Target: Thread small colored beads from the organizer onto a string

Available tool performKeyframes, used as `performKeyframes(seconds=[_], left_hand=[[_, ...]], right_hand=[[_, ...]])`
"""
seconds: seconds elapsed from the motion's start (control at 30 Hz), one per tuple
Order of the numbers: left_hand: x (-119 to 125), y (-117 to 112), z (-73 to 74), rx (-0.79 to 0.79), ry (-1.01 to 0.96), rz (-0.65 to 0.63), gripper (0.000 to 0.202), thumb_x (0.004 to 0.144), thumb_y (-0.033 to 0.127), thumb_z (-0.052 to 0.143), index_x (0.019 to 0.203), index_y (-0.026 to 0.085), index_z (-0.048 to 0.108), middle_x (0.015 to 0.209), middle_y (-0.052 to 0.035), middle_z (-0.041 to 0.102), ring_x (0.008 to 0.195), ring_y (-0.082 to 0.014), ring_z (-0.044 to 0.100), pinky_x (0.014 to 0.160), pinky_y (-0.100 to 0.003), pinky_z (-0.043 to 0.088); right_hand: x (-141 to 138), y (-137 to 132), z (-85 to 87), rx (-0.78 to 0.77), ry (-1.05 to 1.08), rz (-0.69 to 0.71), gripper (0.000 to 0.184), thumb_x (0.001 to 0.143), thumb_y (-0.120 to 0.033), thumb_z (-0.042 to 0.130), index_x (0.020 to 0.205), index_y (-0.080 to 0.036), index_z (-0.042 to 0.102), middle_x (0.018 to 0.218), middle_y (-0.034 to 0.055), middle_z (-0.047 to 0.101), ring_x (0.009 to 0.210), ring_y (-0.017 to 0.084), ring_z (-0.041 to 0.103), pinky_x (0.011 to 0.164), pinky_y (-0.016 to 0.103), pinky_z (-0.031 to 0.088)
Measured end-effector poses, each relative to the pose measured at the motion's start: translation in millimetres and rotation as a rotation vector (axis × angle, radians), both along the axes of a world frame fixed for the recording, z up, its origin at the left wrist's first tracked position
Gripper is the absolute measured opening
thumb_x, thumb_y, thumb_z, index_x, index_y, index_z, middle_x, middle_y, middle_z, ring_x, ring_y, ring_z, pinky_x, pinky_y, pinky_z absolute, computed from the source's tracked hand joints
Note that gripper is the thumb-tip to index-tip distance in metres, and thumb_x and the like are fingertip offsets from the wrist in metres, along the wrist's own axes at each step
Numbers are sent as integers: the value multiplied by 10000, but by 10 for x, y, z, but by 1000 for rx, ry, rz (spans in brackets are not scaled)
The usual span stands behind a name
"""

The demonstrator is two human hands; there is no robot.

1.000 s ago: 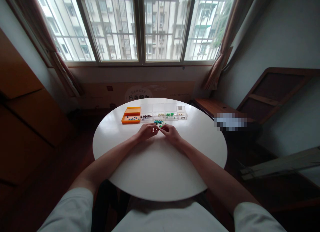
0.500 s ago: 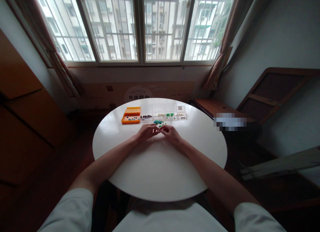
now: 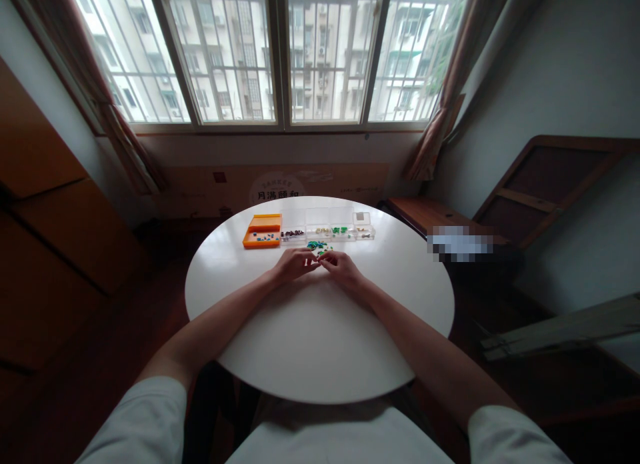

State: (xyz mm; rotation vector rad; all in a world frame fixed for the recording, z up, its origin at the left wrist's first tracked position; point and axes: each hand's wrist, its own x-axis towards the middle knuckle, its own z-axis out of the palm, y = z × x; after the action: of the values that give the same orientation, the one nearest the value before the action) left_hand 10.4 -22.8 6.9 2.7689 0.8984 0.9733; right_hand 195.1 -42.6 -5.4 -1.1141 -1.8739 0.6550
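My left hand (image 3: pixel 295 263) and my right hand (image 3: pixel 341 267) meet fingertip to fingertip over the white round table (image 3: pixel 315 344). Both are closed in a pinch, and whatever sits between the fingertips is too small to make out. Just beyond them lies a loose pile of small green and blue pieces (image 3: pixel 317 245). Behind the pile stands a row of clear plastic boxes (image 3: pixel 317 215) with open lids, holding dark, pale and green pieces. An open orange box (image 3: pixel 265 220) at the row's left end has several small blue pieces in it.
A flat printed cardboard box (image 3: pixel 200 184) leans below the window behind the table. To the right are a low wooden bench (image 3: pixel 425 209) and a wooden frame (image 3: pixel 525 197) against the wall. An orange-brown cabinet (image 3: pixel 45 264) stands on the left.
Almost nothing differs. Both hands keep their place with the fingertips together, and the boxes and pile look the same.
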Motion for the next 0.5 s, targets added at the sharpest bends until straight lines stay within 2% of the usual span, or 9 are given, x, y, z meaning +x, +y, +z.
performKeyframes(seconds=[0.5], left_hand=[[-13,-5,-4,-11,3,-14,190,819,302,529,817,184,679,710,-7,614,572,-66,526,557,-172,383]], right_hand=[[9,-2,-13,-4,-25,-16,225,756,-272,529,860,-136,673,613,13,599,552,114,514,534,225,377]])
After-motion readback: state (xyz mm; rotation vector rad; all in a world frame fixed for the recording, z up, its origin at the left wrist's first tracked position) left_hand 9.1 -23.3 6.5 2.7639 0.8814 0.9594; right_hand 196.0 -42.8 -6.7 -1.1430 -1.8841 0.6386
